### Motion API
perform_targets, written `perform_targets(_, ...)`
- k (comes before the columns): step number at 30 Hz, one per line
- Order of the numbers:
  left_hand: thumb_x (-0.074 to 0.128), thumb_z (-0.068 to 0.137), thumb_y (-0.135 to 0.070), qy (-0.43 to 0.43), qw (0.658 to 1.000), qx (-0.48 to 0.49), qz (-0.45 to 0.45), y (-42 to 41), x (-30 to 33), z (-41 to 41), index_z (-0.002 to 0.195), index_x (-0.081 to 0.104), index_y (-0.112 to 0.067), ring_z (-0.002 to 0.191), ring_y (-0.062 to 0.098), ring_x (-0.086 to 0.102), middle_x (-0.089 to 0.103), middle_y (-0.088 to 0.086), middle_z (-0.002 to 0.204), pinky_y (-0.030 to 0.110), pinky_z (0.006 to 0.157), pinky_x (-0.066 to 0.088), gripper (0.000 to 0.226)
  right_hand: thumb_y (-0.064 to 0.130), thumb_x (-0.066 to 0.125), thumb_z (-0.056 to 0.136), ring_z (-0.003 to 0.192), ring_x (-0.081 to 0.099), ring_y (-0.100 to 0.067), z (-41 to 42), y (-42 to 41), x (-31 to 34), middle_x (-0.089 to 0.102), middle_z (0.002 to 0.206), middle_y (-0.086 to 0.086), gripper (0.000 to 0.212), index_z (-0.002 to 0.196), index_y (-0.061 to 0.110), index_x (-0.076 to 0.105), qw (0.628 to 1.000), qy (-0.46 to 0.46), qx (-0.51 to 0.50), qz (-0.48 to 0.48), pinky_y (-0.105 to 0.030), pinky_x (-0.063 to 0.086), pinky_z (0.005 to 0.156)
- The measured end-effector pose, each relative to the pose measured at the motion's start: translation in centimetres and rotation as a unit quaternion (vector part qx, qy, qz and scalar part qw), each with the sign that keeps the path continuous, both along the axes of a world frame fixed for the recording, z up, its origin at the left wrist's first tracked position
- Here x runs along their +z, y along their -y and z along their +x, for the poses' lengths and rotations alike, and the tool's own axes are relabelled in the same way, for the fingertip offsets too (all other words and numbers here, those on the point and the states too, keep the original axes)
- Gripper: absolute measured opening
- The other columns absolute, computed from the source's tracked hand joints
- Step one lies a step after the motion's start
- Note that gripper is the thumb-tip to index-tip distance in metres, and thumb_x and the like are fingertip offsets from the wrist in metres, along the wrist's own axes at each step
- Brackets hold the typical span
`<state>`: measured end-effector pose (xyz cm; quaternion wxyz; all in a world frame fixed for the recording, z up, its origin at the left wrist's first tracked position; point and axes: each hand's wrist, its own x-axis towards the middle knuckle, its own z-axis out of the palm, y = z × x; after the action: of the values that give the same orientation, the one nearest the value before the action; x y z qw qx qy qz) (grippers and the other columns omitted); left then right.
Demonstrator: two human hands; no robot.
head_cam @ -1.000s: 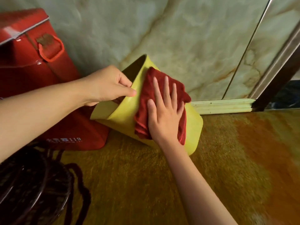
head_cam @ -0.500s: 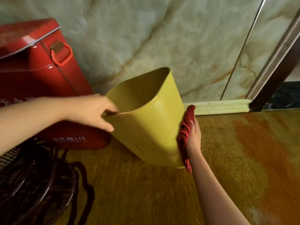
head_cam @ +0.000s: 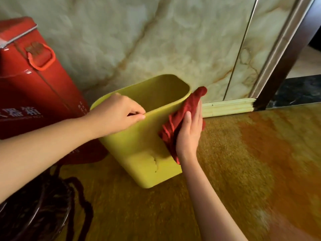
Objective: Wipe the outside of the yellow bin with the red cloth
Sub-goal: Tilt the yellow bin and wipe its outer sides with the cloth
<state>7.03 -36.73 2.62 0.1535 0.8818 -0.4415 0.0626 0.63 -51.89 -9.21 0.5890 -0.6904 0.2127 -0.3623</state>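
Observation:
The yellow bin (head_cam: 144,152) stands on the floor near the wall, tilted a little, its open mouth facing up. My left hand (head_cam: 115,116) pinches the near rim, thumb outside and fingers curled over the edge. The red cloth (head_cam: 180,113) is bunched against the bin's right outer side, from the rim downward. My right hand (head_cam: 190,134) presses flat on the cloth, holding it to the bin's wall. A small crack shows low on the bin's front face.
A red metal box (head_cam: 33,91) with a handle leans at the left, close behind the bin. A dark wire basket (head_cam: 34,211) sits at the lower left. A marble wall, a skirting board (head_cam: 227,106) and a dark door frame (head_cam: 284,66) lie behind.
The bin has turned from lying tipped over to nearly upright. The cloth and my right hand went from its broad face to its right side and now sit higher, near the rim.

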Motion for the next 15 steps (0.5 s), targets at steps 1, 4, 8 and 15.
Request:
perform_targets(1,0.064,0.076,-0.023,-0.019,1.000,0.007,0.004,0.9,0.2,0.2,0.076,0.072,-0.010,0.078,0.007,0.060,0.075,0.014,0.077,0.033,0.069,0.042,0.016,0.048,0.024,0.090,0.145,0.015,-0.012,0.6,-0.7,0.2,0.022,0.157,0.003,0.057,0.145,0.033,0.017,0.999,-0.007,0.003,-0.047,-0.026,0.011,0.112)
perform_targets(4,0.067,0.076,-0.021,-0.069,0.995,0.074,0.009,2.2,0.7,1.5,0.087,0.072,-0.011,0.075,0.003,0.062,0.075,0.014,0.088,0.023,0.067,0.047,0.016,0.038,0.030,0.092,0.147,-0.003,-0.017,2.2,-2.3,-1.5,0.006,0.160,0.000,0.056,0.141,0.033,0.002,0.989,-0.048,0.072,-0.117,-0.036,0.003,0.117)
perform_targets(8,0.070,0.074,-0.014,-0.252,0.954,0.105,0.127,-0.8,0.9,2.9,0.139,0.025,-0.029,0.085,0.005,0.034,0.065,0.030,0.090,0.011,0.047,0.038,0.080,0.044,0.029,0.090,0.146,-0.009,-0.017,3.5,-3.9,-4.4,-0.002,0.158,0.006,0.053,0.136,0.044,0.001,0.981,-0.076,0.120,-0.132,-0.055,0.006,0.117)
perform_targets(15,0.056,0.080,0.007,-0.425,0.895,0.091,0.099,-5.5,1.6,4.0,0.125,0.009,-0.061,0.081,0.031,0.048,0.051,0.042,0.116,0.042,0.062,0.046,0.094,0.061,0.017,0.089,0.144,-0.019,-0.013,5.0,-8.4,-3.2,-0.020,0.149,0.027,0.054,0.137,0.055,-0.006,0.976,-0.056,0.107,-0.179,-0.061,-0.008,0.110)
